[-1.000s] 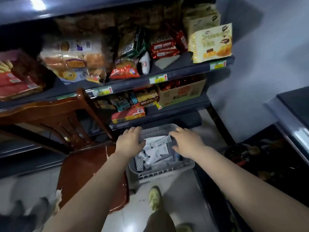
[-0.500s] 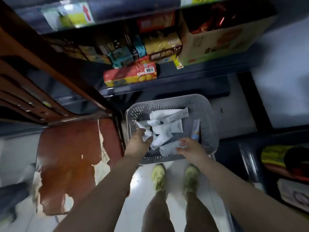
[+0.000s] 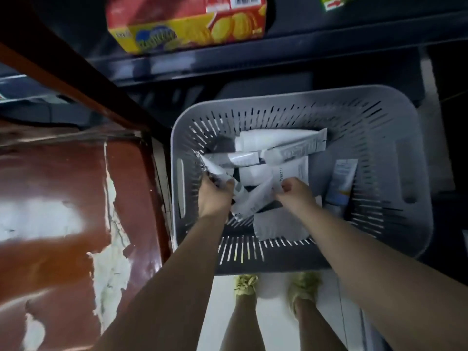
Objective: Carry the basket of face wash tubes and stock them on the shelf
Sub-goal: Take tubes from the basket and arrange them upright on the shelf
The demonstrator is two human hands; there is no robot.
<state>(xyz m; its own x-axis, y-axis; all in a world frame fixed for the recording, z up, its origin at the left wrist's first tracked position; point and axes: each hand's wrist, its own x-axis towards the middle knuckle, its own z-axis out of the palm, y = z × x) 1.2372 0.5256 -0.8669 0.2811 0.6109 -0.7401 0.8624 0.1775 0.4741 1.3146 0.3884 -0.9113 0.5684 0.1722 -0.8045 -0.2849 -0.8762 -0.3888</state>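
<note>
both hands are down inside the basket [image 3: 395,138], among the tubes. the left hand [image 3: 214,196] grasps one white tube [image 3: 215,171] near the left wall. the right hand [image 3: 295,193] pinches another tube [image 3: 255,201] in the middle. more tubes [image 3: 276,143] lie loose toward the far wall, with bare floor of the basket at the right. the basket is grey slotted plastic with round corners. just left stands a chair [image 3: 63,198] with peeling red seat. beyond is a dark shelf [image 3: 253,57] with a box [image 3: 187,24].
</note>
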